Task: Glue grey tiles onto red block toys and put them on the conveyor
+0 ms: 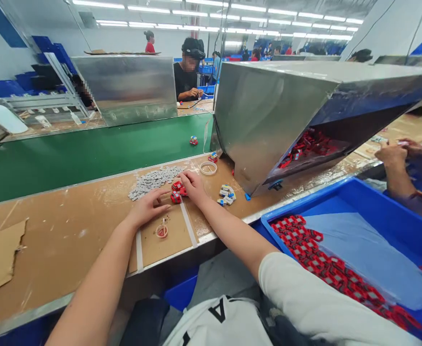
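Several small red toy cars (pixel 176 196) lie close together on the bench between my two hands. My left hand (pixel 149 207) rests to their left, thumb and fingers apart, with nothing visible in it. At their right, my right hand (pixel 194 186) has its fingers bent downward and closed; what is under its fingertips is hidden. Just beyond the hands spreads a pile of small flat grey pieces (pixel 153 181). A small round dish (pixel 162 231) with reddish contents and a thin stick in it stands nearer to me on the cardboard.
White-and-blue small parts (pixel 227 195) and a tape ring (pixel 208 167) lie right of my hands. A metal hopper (pixel 268 110) holds red parts. A blue bin (pixel 341 192) has rows of red cars. Behind the bench runs a green belt (pixel 88 154). Co-workers sit across and at right.
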{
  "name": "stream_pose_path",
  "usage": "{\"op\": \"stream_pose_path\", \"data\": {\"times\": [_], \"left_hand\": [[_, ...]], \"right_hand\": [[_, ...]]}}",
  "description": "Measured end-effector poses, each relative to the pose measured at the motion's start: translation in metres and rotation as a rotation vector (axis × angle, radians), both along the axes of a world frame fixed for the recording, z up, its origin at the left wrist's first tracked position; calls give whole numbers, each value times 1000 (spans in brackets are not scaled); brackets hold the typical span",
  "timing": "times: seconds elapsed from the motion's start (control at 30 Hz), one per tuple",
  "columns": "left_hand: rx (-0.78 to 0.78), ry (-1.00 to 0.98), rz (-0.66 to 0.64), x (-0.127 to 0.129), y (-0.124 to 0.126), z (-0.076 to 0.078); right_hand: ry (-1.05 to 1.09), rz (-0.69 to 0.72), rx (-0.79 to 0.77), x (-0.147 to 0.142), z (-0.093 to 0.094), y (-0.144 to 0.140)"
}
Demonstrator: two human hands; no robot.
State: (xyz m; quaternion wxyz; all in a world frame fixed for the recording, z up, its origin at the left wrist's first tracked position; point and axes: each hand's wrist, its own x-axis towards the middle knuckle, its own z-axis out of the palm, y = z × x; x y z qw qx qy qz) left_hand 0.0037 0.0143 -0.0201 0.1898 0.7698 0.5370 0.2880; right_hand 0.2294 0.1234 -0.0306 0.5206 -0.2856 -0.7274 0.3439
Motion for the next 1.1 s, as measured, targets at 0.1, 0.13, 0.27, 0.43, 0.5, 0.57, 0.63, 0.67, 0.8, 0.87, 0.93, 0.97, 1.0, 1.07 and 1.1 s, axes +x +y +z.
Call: {"op": "stream_pose_path", "data": {"times": [0.1,0.13,0.27,0.43,0.5,0.57,0.63,0.67,0.8,0.87,0.93,0.97,1.0,1.07,1.1], "left_hand": [[-43,85,-75,15,15,11],[-65,105,-86,21,19,14],[-116,94,-84,37,28,15],[-21,-35,130,18,10,7],[17,-94,310,8,-1,3],[12,-212,440,2,-11,-3],[-22,-398,508,1,-18,-9],[-35,-487,524,1,-20,-11],[-32,-670,518,4,-23,-15],[-39,-750,486,6,-24,-14],[-63,-831,467,8,-24,-12],[-76,-855,466,8,-25,-10],[-85,-862,471,9,-25,-9],[-81,-873,473,10,-25,-7],[-75,-883,462,10,-25,-7]], "right_hand": [[-5,29,18,-3,0,0],[-18,55,41,-3,0,-1],[-126,283,267,1,4,-12],[-385,579,499,2,14,-33],[-527,625,527,0,19,-41],[-644,646,532,-2,23,-46],[-703,657,522,-5,25,-51],[-717,656,510,-7,26,-53],[-766,613,470,-14,24,-59],[-763,630,475,-16,22,-61],[-729,672,471,-17,20,-62],[-709,693,466,-17,19,-61],[-688,712,462,-17,17,-61],[-648,735,465,-16,15,-60],[-627,750,478,-16,14,-59]]}}
